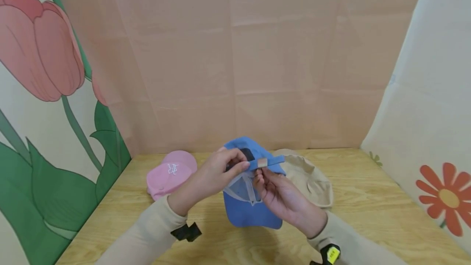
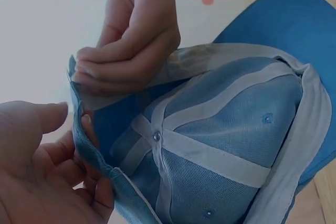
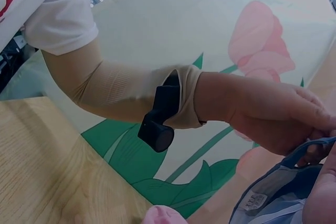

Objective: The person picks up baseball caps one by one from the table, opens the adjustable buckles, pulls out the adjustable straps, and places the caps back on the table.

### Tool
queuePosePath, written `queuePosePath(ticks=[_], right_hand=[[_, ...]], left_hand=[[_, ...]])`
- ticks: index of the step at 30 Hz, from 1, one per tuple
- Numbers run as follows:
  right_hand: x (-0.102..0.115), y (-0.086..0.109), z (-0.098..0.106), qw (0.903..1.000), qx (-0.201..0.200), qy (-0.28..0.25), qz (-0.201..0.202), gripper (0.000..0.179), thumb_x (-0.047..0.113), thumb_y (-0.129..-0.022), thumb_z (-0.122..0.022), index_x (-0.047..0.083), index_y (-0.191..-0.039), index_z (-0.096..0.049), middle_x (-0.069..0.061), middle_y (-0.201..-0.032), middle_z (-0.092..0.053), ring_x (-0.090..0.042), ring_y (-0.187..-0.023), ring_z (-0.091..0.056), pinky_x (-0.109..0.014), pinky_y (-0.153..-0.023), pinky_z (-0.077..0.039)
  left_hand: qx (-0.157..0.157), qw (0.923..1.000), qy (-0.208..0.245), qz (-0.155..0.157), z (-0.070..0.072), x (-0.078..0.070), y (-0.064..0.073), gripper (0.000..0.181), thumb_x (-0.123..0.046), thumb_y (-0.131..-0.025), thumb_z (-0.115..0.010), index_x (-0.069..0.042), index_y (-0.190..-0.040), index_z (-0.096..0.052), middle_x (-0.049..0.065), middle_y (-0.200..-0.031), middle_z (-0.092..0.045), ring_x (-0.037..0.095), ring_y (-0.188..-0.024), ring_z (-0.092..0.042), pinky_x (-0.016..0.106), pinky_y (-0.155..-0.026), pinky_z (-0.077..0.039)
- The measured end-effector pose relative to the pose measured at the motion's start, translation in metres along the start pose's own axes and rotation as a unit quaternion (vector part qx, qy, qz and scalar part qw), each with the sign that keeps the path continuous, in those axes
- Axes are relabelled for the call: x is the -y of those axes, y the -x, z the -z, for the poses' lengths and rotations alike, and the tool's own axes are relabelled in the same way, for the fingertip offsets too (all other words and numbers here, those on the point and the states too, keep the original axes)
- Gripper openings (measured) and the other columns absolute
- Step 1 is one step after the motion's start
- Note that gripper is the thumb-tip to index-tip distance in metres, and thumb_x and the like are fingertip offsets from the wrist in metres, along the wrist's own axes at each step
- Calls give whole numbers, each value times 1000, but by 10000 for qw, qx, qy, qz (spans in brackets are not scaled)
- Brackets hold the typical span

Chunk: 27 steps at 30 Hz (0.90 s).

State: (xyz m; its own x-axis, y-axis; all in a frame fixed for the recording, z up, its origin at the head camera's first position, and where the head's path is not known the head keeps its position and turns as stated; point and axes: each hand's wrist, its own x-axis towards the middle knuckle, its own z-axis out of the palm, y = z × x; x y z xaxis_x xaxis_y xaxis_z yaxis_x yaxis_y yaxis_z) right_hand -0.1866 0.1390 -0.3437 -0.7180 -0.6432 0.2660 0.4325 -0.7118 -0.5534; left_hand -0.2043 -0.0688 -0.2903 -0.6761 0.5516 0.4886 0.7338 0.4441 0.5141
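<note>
A blue baseball cap (image 1: pixel 254 212) is held up above the table, its white-taped inside showing and its brim pointing down toward me. My left hand (image 1: pixel 220 171) pinches the back strap (image 1: pixel 274 160) left of its metal buckle. Just right of the buckle (image 1: pixel 262 162), my right hand (image 1: pixel 281 193) pinches the strap from below. In the left wrist view the cap's lining (image 2: pixel 220 129) fills the middle, with the fingers of both hands on the strap edge. The right wrist view shows the left hand (image 3: pixel 273 108) and a label (image 3: pixel 255 201) inside the cap.
A pink cap (image 1: pixel 173 173) with white lettering lies on the wooden table (image 1: pixel 206 240) at the left. Behind the right hand lies a beige hat (image 1: pixel 312 179). A peach cloth (image 1: pixel 232 60) hangs at the back, with printed flower panels on both sides.
</note>
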Motion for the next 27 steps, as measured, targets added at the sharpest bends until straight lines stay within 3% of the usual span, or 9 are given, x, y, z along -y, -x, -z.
queuePosePath(ticks=[6, 13, 27], right_hand=[[1, 1, 0, 10000, -37, 67, 10, 37, 15, -107, -29, 3, -109, -64, -6, -103, -66, -10, -95, -63, -14, -86, -48], [0, 1, -1, 9998, -137, 122, 46, 35, 14, -107, -30, 4, -112, -63, -5, -105, -65, -10, -95, -63, -14, -86, -48], [0, 6, -1, 9998, 52, 103, -140, 37, 16, -107, -29, 6, -117, -63, -5, -108, -63, -9, -97, -62, -15, -88, -47]], left_hand=[[188, 9997, 148, 90, -2, -8, -3, 15, -30, -99, -55, -17, -96, -63, -7, -84, -58, 11, -80, -47, 27, -69, -44], [234, 9980, 573, -111, -5, -9, -6, 10, -23, -97, -59, -13, -94, -61, -2, -84, -60, 9, -73, -51, 23, -63, -45], [441, 9964, 717, -65, -4, -9, -3, 14, -24, -98, -57, -11, -94, -61, 3, -82, -60, 8, -65, -48, 23, -60, -43]])
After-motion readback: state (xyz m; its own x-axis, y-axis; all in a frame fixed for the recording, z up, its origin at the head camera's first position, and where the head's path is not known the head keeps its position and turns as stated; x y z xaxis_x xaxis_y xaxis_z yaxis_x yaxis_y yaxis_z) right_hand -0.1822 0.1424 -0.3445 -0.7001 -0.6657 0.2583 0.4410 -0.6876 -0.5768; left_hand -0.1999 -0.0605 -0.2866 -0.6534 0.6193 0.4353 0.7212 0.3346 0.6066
